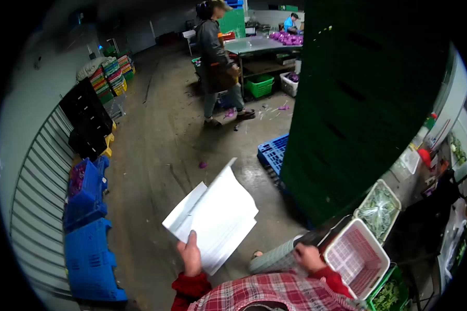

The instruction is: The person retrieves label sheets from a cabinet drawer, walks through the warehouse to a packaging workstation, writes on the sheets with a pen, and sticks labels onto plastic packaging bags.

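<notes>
Several loose white paper sheets [218,217] fan out at the lower middle. My left hand [191,254] grips their lower left edge, thumb on top. On the right, my right hand [308,257] is closed near a pale roll-like item [277,258], beside the rim of a white-and-pink basket [381,262]; what it holds, if anything, I cannot make out. A clear bag of greens lies in a white crate [395,199] behind that basket. Below it a green crate [399,290] contains leafy greens.
Tall dark green stacked crates [363,103] rise at the right beside a blue pallet [273,151]. A person [215,57] walks near a metal table [249,45]; another person [291,23] is behind it. Blue crates [91,259] and a railing [28,202] line the left.
</notes>
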Available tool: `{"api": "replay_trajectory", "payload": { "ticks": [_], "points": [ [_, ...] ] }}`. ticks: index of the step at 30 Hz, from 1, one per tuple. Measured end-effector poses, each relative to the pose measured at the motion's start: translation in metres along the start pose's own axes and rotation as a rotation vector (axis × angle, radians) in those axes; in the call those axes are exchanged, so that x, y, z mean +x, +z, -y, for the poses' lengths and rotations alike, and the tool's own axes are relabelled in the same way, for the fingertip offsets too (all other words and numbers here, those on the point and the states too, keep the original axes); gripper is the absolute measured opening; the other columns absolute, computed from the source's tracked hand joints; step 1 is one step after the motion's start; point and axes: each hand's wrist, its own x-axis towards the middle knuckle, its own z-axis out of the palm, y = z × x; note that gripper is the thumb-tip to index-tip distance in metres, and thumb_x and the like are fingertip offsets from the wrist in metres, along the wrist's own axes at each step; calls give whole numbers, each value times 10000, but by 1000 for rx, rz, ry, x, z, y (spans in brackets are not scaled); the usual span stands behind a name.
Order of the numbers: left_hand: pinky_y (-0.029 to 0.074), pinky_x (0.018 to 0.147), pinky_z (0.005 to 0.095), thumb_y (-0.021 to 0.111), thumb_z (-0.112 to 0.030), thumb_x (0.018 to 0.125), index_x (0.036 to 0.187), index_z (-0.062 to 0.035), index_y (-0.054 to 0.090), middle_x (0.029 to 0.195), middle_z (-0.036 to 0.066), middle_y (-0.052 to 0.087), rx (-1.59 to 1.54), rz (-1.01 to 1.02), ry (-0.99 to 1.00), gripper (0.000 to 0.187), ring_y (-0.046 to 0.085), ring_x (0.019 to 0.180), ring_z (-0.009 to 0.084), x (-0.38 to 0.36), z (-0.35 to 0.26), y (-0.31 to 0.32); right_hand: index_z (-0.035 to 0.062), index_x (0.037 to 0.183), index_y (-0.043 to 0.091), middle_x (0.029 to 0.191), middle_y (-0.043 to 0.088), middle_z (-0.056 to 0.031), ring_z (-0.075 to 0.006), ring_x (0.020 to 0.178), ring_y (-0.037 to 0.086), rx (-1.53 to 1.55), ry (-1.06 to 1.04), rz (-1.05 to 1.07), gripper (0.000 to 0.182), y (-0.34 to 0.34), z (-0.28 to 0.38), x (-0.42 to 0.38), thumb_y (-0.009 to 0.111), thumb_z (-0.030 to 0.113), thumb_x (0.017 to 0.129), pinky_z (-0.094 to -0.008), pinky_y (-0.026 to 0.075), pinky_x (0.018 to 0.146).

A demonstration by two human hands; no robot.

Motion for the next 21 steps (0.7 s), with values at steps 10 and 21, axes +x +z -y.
{"api": "replay_trajectory", "payload": {
  "ticks": [10,21],
  "points": [
    [420,910,348,593,-94,890,1220,100,532,1181,124,594,-52,-228,11,388,564,1035,213,260,6,87,63,837,535,716,599,-140,-362,638,595,60,-470,-36,91,-23,7,446,604,89,784,-460,465,553],
    [415,911,341,608,-158,916,1209,66,548,1158,106,599,-35,92,56,374,556,1026,210,595,-13,301,67,791,528,696,595,-158,-378,631,596,-22,-27,-44,133,-24,-84,667,619,154,834,-473,461,541]
  ]
}}
